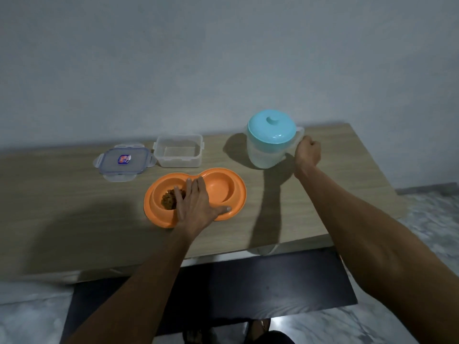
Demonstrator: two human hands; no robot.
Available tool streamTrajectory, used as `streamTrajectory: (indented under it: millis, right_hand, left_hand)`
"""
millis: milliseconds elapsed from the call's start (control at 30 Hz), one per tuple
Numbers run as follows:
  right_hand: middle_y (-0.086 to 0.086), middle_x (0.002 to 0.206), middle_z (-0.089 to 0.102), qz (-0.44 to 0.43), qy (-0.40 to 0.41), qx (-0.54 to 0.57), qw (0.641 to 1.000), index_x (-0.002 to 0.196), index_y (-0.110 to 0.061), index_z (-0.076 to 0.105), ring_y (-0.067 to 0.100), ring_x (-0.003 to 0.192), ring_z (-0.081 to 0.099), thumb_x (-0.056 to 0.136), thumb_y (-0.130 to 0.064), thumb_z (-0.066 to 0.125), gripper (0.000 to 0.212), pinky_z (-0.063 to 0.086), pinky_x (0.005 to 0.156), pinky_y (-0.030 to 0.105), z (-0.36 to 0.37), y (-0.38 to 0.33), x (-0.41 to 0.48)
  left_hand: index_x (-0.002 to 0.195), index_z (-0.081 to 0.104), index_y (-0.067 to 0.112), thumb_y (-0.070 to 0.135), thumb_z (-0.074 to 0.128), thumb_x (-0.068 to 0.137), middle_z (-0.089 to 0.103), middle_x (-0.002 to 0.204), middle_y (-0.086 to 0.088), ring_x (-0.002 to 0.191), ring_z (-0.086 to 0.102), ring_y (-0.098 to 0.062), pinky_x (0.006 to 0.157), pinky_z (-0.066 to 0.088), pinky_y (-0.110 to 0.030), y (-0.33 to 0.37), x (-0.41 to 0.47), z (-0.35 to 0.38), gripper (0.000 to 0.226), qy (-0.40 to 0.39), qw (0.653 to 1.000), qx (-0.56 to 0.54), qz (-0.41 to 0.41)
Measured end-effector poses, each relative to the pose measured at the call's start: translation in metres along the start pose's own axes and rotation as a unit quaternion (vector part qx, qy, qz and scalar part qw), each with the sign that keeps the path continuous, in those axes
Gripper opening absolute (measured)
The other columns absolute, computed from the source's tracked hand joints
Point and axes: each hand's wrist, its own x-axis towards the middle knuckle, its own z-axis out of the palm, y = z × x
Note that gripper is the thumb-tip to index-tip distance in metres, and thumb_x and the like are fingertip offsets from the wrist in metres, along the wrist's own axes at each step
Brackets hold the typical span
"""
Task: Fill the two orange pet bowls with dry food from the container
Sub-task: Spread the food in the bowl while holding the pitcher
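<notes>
An orange double pet bowl (231, 181) lies on the wooden table (62, 207). Its left bowl holds brown dry food (167, 199); its right bowl looks bare. My left hand (196, 204) lies flat across the middle of the double bowl, fingers spread, thumb on the front rim. Behind it stands a clear container (178, 151), open and seemingly bare inside. Its lid (123, 161) lies flat to the left. My right hand (306, 151) is closed around the handle of a translucent jug with a turquoise lid (272, 127) at the back right.
The table's front edge runs below the bowl, and its right edge slants past the jug. A dark mat (248, 289) and pale marbled floor lie beneath. The wall stands close behind the table.
</notes>
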Motion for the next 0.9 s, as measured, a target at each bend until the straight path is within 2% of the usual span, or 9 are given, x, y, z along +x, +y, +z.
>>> streamTrajectory:
  millis: [100, 167, 233, 333, 433, 533, 667, 800, 900]
  right_hand:
    - [0.014, 0.11, 0.067, -0.003, -0.013, 0.03, 0.999, 0.104, -0.005, 0.066, 0.028, 0.102, 0.06, 0.094, -0.037, 0.047, 0.039, 0.046, 0.094, 0.038, 0.012, -0.01, 0.016]
    - [0.009, 0.093, 0.07, 0.001, -0.032, 0.058, 0.998, 0.08, -0.013, 0.068, 0.026, 0.093, 0.062, 0.091, -0.044, 0.054, 0.036, 0.049, 0.09, 0.037, 0.02, -0.014, 0.023]
    - [0.002, 0.074, 0.067, 0.023, -0.051, 0.078, 0.995, 0.061, -0.017, 0.061, 0.024, 0.081, 0.063, 0.085, -0.047, 0.061, 0.038, 0.05, 0.08, 0.037, 0.025, -0.015, 0.028]
    - [-0.003, 0.06, 0.062, 0.047, -0.073, 0.093, 0.992, 0.055, -0.016, 0.061, 0.021, 0.065, 0.059, 0.075, -0.043, 0.069, 0.034, 0.048, 0.066, 0.035, 0.029, -0.016, 0.032]
    - [-0.002, 0.057, 0.06, 0.053, -0.078, 0.115, 0.989, 0.054, -0.012, 0.061, 0.019, 0.056, 0.054, 0.069, -0.027, 0.07, 0.023, 0.044, 0.055, 0.031, 0.031, -0.019, 0.032]
    - [-0.001, 0.057, 0.051, 0.053, -0.08, 0.126, 0.987, 0.053, -0.012, 0.049, 0.017, 0.052, 0.044, 0.07, -0.012, 0.065, 0.023, 0.037, 0.051, 0.029, 0.03, -0.021, 0.031]
    - [-0.005, 0.049, 0.037, 0.025, -0.087, 0.096, 0.991, 0.047, -0.017, 0.037, 0.019, 0.056, 0.032, 0.058, -0.015, 0.06, 0.026, 0.03, 0.055, 0.033, 0.032, -0.027, 0.023]
    - [-0.01, 0.04, 0.03, -0.01, -0.087, 0.068, 0.994, 0.046, -0.018, 0.035, 0.017, 0.054, 0.027, 0.061, -0.013, 0.06, 0.029, 0.028, 0.056, 0.034, 0.028, -0.033, 0.007]
    - [-0.008, 0.045, 0.031, -0.022, -0.088, 0.067, 0.994, 0.046, -0.018, 0.035, 0.016, 0.058, 0.028, 0.06, -0.012, 0.059, 0.028, 0.027, 0.056, 0.034, 0.023, -0.034, -0.005]
  left_hand:
    - [0.156, 0.008, 0.006, 0.08, 0.058, 0.071, 0.016, 0.164, -0.013, 0.153, 0.005, -0.028, 0.119, 0.0, -0.058, 0.001, 0.002, 0.001, 0.123, 0.004, 1.0, 0.001, -0.005]
    - [0.155, 0.012, 0.006, 0.078, 0.061, 0.07, 0.019, 0.163, -0.013, 0.153, 0.008, -0.027, 0.118, 0.003, -0.057, 0.002, 0.001, 0.001, 0.122, 0.01, 1.0, -0.001, -0.013]
    - [0.153, 0.021, 0.003, 0.078, 0.065, 0.067, 0.028, 0.159, -0.017, 0.151, 0.018, -0.03, 0.116, 0.01, -0.061, 0.001, 0.001, 0.004, 0.122, 0.036, 0.999, 0.004, -0.004]
    - [0.142, 0.043, -0.007, 0.074, 0.075, 0.056, 0.049, 0.143, -0.027, 0.139, 0.04, -0.043, 0.105, 0.025, -0.071, -0.005, 0.0, 0.013, 0.122, 0.08, 0.997, 0.001, 0.018]
    - [0.136, 0.049, -0.008, 0.075, 0.072, 0.053, 0.055, 0.137, -0.028, 0.135, 0.046, -0.044, 0.101, 0.03, -0.073, -0.007, 0.0, 0.016, 0.12, 0.096, 0.995, 0.001, 0.017]
    - [0.147, 0.036, -0.003, 0.073, 0.074, 0.058, 0.042, 0.15, -0.022, 0.147, 0.03, -0.036, 0.111, 0.019, -0.066, -0.003, -0.001, 0.009, 0.122, 0.066, 0.998, -0.009, 0.008]
    - [0.155, 0.016, 0.007, 0.075, 0.068, 0.066, 0.022, 0.162, -0.011, 0.153, 0.008, -0.024, 0.119, 0.002, -0.056, 0.0, -0.001, 0.005, 0.124, 0.025, 0.999, -0.022, -0.014]
    - [0.155, 0.011, 0.008, 0.076, 0.066, 0.067, 0.017, 0.164, -0.009, 0.154, 0.003, -0.024, 0.119, -0.002, -0.056, -0.001, 0.0, 0.003, 0.124, 0.006, 0.999, -0.031, -0.017]
    - [0.155, 0.012, 0.007, 0.076, 0.066, 0.068, 0.018, 0.163, -0.01, 0.153, 0.005, -0.026, 0.119, 0.001, -0.057, -0.001, -0.001, 0.003, 0.123, 0.013, 0.999, -0.029, -0.007]
